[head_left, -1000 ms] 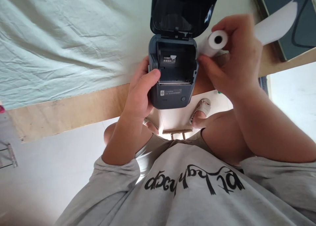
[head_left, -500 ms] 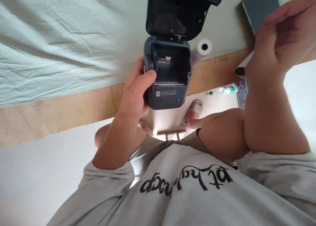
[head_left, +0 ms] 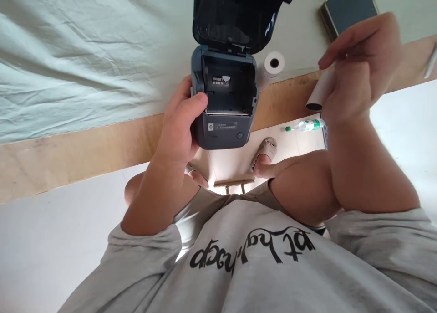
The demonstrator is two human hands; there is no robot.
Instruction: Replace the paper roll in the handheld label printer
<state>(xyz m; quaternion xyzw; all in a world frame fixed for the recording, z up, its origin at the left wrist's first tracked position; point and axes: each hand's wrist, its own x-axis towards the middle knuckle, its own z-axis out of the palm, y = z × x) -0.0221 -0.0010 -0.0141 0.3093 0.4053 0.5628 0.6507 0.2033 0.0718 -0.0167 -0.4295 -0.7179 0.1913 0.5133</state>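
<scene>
A dark blue-grey label printer (head_left: 221, 133) is tilted toward me, its black lid (head_left: 235, 21) swung up and its paper bay bare. My left hand (head_left: 182, 117) grips its left side, the thumb over the rim by the bay. At the right, my right hand (head_left: 365, 62) is curled around a white roll (head_left: 321, 92), whose dark end sticks out below the fingers. Its index finger and thumb lie bent above the roll, and their contact is partly hidden. Another white paper roll (head_left: 274, 63) stands on end just right of the printer.
A phone (head_left: 350, 7) lies on the pale green cloth (head_left: 102, 53) beyond my right hand. The wooden edge (head_left: 68, 151) runs across in front of me. A thin pale piece (head_left: 430, 61) sits near that edge at far right. On the floor is a plastic bottle (head_left: 309, 125).
My right hand has come down and left, away from the upper right edge, and the white roll with it. The printer stays in my left hand; the whole view has shifted slightly.
</scene>
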